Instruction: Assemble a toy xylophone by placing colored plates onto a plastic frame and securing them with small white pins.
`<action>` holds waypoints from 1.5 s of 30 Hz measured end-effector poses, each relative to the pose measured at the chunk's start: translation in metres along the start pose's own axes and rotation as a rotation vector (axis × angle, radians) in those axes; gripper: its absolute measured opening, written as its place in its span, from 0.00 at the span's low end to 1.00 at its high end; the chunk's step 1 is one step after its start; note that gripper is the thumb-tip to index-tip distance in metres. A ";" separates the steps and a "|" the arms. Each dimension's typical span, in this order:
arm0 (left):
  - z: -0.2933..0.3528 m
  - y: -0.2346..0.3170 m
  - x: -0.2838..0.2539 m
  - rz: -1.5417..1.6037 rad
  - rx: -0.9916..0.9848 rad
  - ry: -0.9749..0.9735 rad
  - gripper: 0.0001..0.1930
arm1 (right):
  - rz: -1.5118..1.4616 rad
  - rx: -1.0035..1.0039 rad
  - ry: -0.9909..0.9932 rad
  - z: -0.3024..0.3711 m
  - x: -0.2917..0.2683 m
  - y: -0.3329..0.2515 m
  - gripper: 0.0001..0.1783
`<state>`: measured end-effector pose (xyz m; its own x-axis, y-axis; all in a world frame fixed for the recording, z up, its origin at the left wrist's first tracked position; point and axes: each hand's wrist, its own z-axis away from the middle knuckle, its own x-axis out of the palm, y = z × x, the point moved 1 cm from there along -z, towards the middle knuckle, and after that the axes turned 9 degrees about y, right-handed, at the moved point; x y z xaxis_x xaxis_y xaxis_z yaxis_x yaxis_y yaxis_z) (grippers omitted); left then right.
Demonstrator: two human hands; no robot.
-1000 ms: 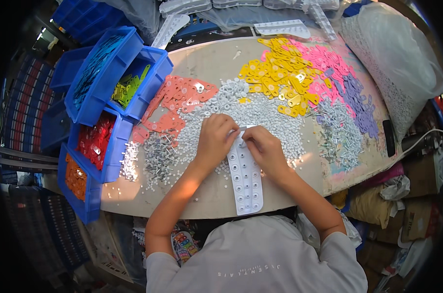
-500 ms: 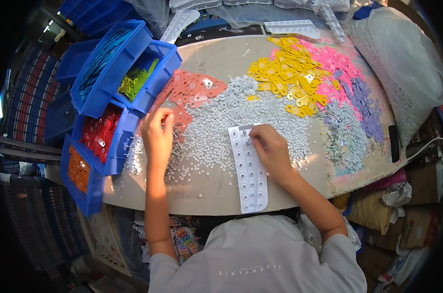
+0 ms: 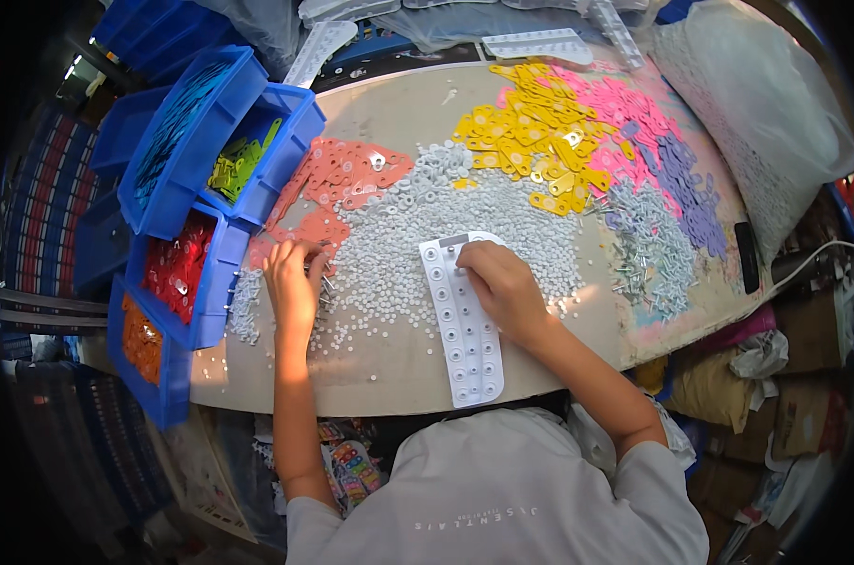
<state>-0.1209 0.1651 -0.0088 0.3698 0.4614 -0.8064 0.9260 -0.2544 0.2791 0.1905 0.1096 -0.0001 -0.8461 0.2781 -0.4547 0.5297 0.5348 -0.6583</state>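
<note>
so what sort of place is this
Probably a small assembly workshop: blue bins hold coloured parts, white bits lie heaped on the table, and the right hand is at a studded white strip.

The strip (image 3: 463, 331) lies at the table's (image 3: 389, 394) near edge, the right hand (image 3: 504, 290) at its far end. Left of it, the left hand (image 3: 295, 281) is at some pins (image 3: 328, 287). Washers (image 3: 464, 209) spread behind and left of the strip; tags (image 3: 526, 132) lie behind them. Bins (image 3: 221, 306) holding tags stand left; more pins (image 3: 651, 252) lie right, a sack (image 3: 761, 104) beyond.
</note>
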 end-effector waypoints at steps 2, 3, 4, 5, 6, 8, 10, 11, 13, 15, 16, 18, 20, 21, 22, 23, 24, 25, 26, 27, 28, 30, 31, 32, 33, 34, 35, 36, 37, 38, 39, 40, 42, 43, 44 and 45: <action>0.000 0.001 0.000 0.011 0.001 0.019 0.06 | 0.006 -0.001 0.003 0.001 0.000 0.000 0.11; -0.001 0.002 0.000 0.008 0.004 0.023 0.05 | 0.011 -0.003 0.004 0.001 0.000 0.001 0.11; -0.001 0.003 0.000 0.005 0.007 0.027 0.05 | 0.013 -0.002 0.006 0.002 0.001 0.001 0.11; -0.002 0.005 0.000 0.009 0.011 0.026 0.05 | 0.022 -0.016 0.003 0.003 0.001 0.003 0.11; -0.003 0.009 -0.001 -0.011 0.003 0.030 0.05 | 0.032 -0.029 -0.001 0.004 0.001 0.003 0.11; -0.004 0.018 -0.003 -0.020 -0.001 0.031 0.05 | 0.049 -0.068 -0.042 0.003 -0.001 0.001 0.11; -0.007 0.030 -0.007 -0.012 0.026 0.096 0.05 | 0.092 -0.173 -0.104 -0.003 -0.004 -0.004 0.11; -0.008 0.037 -0.010 -0.003 0.027 0.095 0.05 | 0.101 -0.170 -0.105 -0.006 -0.008 -0.006 0.11; -0.010 0.056 -0.016 0.160 0.048 0.093 0.06 | 0.150 -0.156 -0.033 -0.010 -0.016 -0.005 0.12; -0.007 0.077 -0.020 0.217 0.024 0.054 0.05 | 0.289 -0.152 0.159 -0.016 -0.034 0.013 0.12; -0.005 0.087 -0.019 0.264 0.066 0.036 0.05 | 0.405 -0.111 0.226 -0.019 -0.047 0.025 0.12; -0.001 0.107 -0.016 0.350 0.140 0.015 0.05 | 0.666 0.010 0.260 -0.027 -0.084 0.038 0.09; 0.004 0.127 -0.012 0.405 0.185 0.010 0.04 | 0.787 0.133 0.214 -0.020 -0.109 0.062 0.08; 0.006 0.133 -0.009 0.453 0.184 -0.016 0.05 | 0.779 0.130 0.210 -0.015 -0.116 0.073 0.08; 0.008 0.140 -0.005 0.459 0.207 -0.024 0.05 | 0.831 0.195 0.155 -0.009 -0.122 0.086 0.09; 0.010 0.144 -0.001 0.464 0.227 -0.031 0.05 | 0.883 0.258 0.097 -0.005 -0.124 0.094 0.10; 0.012 0.146 0.004 0.460 0.224 -0.029 0.05 | 0.868 0.301 0.076 -0.001 -0.125 0.100 0.11; 0.013 0.148 0.009 0.446 0.249 -0.022 0.06 | 0.865 0.298 0.075 0.002 -0.124 0.104 0.11; 0.015 0.149 0.013 0.434 0.276 -0.018 0.06 | 0.824 0.300 0.079 0.003 -0.124 0.105 0.10; 0.017 0.149 0.016 0.433 0.276 -0.018 0.06 | 0.784 0.301 0.083 0.003 -0.124 0.105 0.10; 0.018 0.149 0.018 0.421 0.284 -0.022 0.06 | 0.783 0.301 0.083 0.004 -0.124 0.106 0.10; 0.019 0.149 0.022 0.404 0.292 -0.034 0.06 | 0.758 0.314 0.094 0.005 -0.122 0.110 0.09; 0.020 0.150 0.024 0.391 0.305 -0.037 0.06 | 0.754 0.317 0.093 0.006 -0.122 0.110 0.09; 0.022 0.151 0.025 0.378 0.316 -0.035 0.06 | 0.761 0.317 0.084 0.005 -0.122 0.107 0.08; 0.023 0.150 0.026 0.375 0.313 -0.034 0.06 | 0.767 0.317 0.074 0.004 -0.123 0.105 0.08; 0.025 0.150 0.027 0.348 0.348 -0.005 0.07 | 0.763 0.315 0.071 0.004 -0.123 0.103 0.08; 0.027 0.150 0.027 0.318 0.381 0.025 0.07 | 0.728 0.334 0.098 0.004 -0.124 0.100 0.07; 0.028 0.150 0.026 0.312 0.376 0.025 0.07 | 0.691 0.352 0.124 0.004 -0.125 0.096 0.07; 0.031 0.150 0.025 0.283 0.414 0.016 0.07 | 0.684 0.348 0.119 0.005 -0.126 0.093 0.07; 0.032 0.150 0.024 0.254 0.453 0.006 0.08 | 0.659 0.326 0.167 0.007 -0.126 0.089 0.07; 0.033 0.150 0.021 0.245 0.447 0.007 0.08 | 0.633 0.305 0.215 0.008 -0.126 0.084 0.06; 0.034 0.150 0.019 0.272 0.487 -0.016 0.08 | 0.624 0.301 0.210 0.008 -0.124 0.079 0.06; 0.035 0.151 0.013 0.351 0.507 -0.063 0.09 | 0.505 0.266 0.263 0.010 -0.121 0.063 0.07; 0.034 0.148 0.008 0.344 0.503 -0.064 0.09 | 0.498 0.265 0.259 0.009 -0.116 0.050 0.07; 0.030 0.142 0.004 0.364 0.427 -0.074 0.08 | 0.415 0.271 0.267 0.009 -0.110 0.033 0.08; 0.027 0.134 -0.001 0.378 0.347 -0.083 0.08 | 0.327 0.276 0.273 0.009 -0.101 0.019 0.09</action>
<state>0.0010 0.1074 0.0152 0.6534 0.2174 -0.7251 0.6435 -0.6639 0.3809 0.2867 0.0848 0.0279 -0.5983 0.6139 -0.5150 0.7347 0.1638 -0.6583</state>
